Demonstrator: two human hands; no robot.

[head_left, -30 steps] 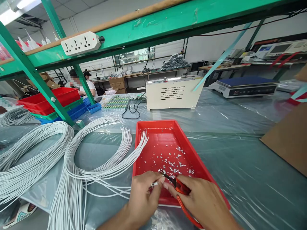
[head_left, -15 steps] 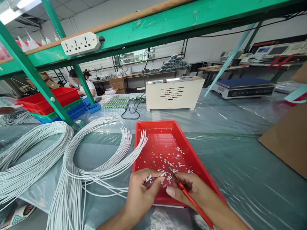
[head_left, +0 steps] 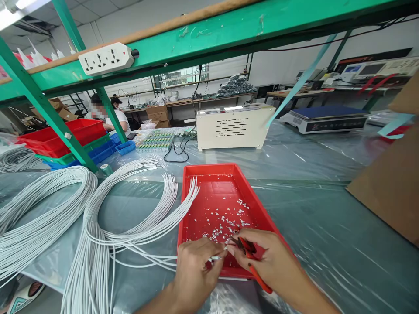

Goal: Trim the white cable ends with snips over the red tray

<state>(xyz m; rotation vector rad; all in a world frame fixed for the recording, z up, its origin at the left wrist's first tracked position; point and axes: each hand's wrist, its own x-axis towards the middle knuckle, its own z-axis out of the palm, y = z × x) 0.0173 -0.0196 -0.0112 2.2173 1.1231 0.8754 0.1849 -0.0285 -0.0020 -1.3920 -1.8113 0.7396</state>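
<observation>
Over the near end of a red tray [head_left: 209, 198], my left hand [head_left: 196, 268] pinches a white cable [head_left: 214, 258] close to its end. Red-handled wire cutters [head_left: 261, 279] are held in my right hand [head_left: 273, 257], their handles spread apart. The dark jaws meet the cable's tip, or nearly so; my fingertips partly hide the contact. Small white and silvery scraps [head_left: 216, 233] lie scattered over the tray's floor. Left of the tray, a looped bundle of white cables [head_left: 94, 231] rests with some ends over the tray's edge.
Another cable coil [head_left: 49, 209] lies further left. Behind the tray stands a cream metal box [head_left: 235, 128], with a scale [head_left: 327, 120] to its right. Cardboard [head_left: 389, 183] juts in at right. A green shelf beam [head_left: 196, 41] crosses overhead. Stacked bins [head_left: 65, 137] and a co-worker [head_left: 119, 120] are at left.
My right hand has turned the cutters, and their handles now show apart. The jaws have come down to the cable tip. Both hands have moved slightly nearer to me.
</observation>
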